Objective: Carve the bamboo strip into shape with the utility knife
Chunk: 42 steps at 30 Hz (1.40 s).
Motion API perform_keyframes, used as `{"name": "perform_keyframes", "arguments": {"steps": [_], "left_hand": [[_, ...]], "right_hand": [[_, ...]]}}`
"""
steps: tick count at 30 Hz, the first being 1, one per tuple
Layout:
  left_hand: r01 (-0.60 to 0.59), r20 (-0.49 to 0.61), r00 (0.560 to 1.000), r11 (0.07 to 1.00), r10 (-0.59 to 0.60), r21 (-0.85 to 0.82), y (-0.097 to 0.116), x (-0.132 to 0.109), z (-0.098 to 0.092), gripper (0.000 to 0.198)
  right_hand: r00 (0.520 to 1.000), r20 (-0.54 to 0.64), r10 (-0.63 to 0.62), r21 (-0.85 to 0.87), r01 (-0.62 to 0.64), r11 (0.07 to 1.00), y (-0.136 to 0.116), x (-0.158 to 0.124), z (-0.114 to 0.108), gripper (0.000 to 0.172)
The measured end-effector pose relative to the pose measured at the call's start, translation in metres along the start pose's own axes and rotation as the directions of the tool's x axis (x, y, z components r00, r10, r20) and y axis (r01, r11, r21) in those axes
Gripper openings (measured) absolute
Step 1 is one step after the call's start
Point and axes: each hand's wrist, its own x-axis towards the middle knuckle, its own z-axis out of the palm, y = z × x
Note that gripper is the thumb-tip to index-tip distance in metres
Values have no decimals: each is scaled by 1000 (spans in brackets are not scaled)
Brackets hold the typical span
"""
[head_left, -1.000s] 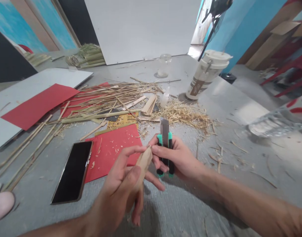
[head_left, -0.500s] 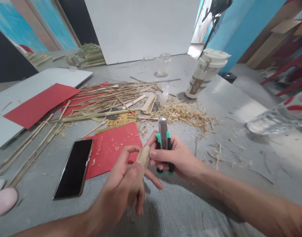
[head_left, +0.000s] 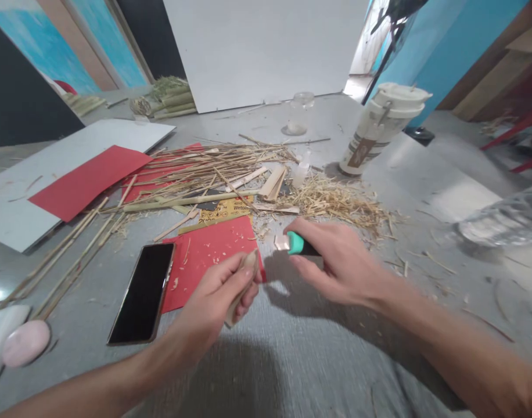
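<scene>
Left hand (head_left: 226,289): grip closed round pale, pointed wooden piece (head_left: 250,260), at near-right edge of red rectangular paper sheet (head_left: 211,249). Right hand (head_left: 342,264): grip wrapped round green-and-black plastic cutter (head_left: 296,242), right of sheet. Probably whittling, cutter off piece; next cut needs piece steady, left hand clear.

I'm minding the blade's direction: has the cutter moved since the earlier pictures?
Yes: the cutter has swung left, its blade now pointing toward the red sheet beside the phone instead of away from the person.
</scene>
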Motion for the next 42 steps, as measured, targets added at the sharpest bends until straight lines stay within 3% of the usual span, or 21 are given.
{"name": "perform_keyframes", "arguments": {"steps": [5, 11, 15, 24, 42], "left_hand": [[-38, -119, 990, 944, 81, 327, 12, -8, -9, 40], [23, -222, 972, 905, 80, 425, 18, -11, -14, 42], [15, -234, 964, 860, 122, 510, 17, -10, -16, 49], [-1, -218, 966, 843, 140, 538, 10, -6, -18, 47], [17, -199, 971, 790, 133, 613, 8, 0, -26, 51]], "right_hand": [[983, 139, -123, -54, 132, 990, -8, -4, 3, 23], [979, 151, -139, -82, 152, 985, -13, -6, 9, 30], [981, 124, -151, -91, 163, 982, -15, -6, 13, 31], [979, 144, -142, -69, 153, 986, -23, -4, 23, 20], [970, 229, -80, -81, 101, 992, -23, -8, 26, 38]]}}
